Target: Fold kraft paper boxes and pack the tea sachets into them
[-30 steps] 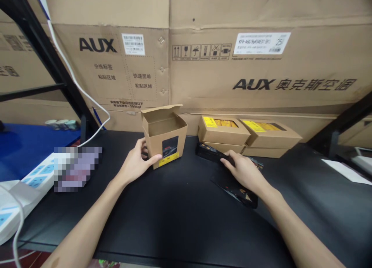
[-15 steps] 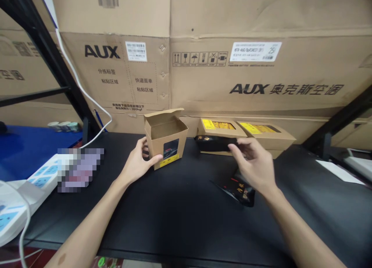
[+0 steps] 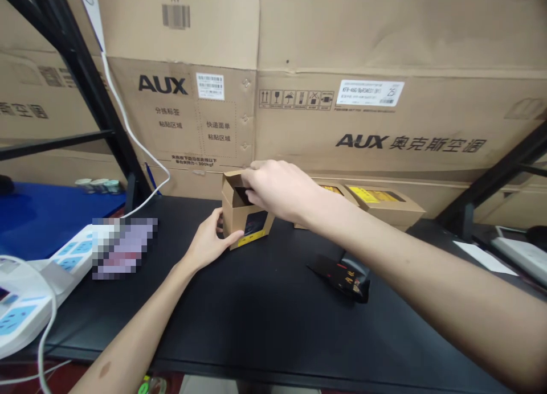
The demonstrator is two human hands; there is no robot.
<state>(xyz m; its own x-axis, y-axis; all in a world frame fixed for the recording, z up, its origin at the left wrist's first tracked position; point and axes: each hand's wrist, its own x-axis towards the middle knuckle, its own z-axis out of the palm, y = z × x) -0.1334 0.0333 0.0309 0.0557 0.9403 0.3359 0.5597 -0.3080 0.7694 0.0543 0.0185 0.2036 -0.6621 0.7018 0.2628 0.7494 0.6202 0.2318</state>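
My left hand [image 3: 209, 241] grips the lower left side of a small kraft cardboard box [image 3: 236, 222], thumb on the front. The box stands upright on the black table with its lid raised; it has a dark window and a yellow label. My right hand [image 3: 277, 188] reaches over the open top, its fingers closed on a black packet [image 3: 241, 196]. That packet is partly inside the box and mostly hidden by hand and box wall. Another black packet [image 3: 347, 277] with gold and red print lies on the table under my right forearm.
Two kraft boxes with yellow labels, a right one [image 3: 387, 207] and a left one [image 3: 335, 190] partly covered by my arm, stand at the back. A white power strip [image 3: 77, 251] and cable lie left, beside a pixelated purple item [image 3: 126, 249]. Large cartons [image 3: 299, 126] form the back wall.
My right hand has moved left from the back boxes to the open box, carrying the black packet into its top. My left hand still holds the box. The view has shifted slightly.
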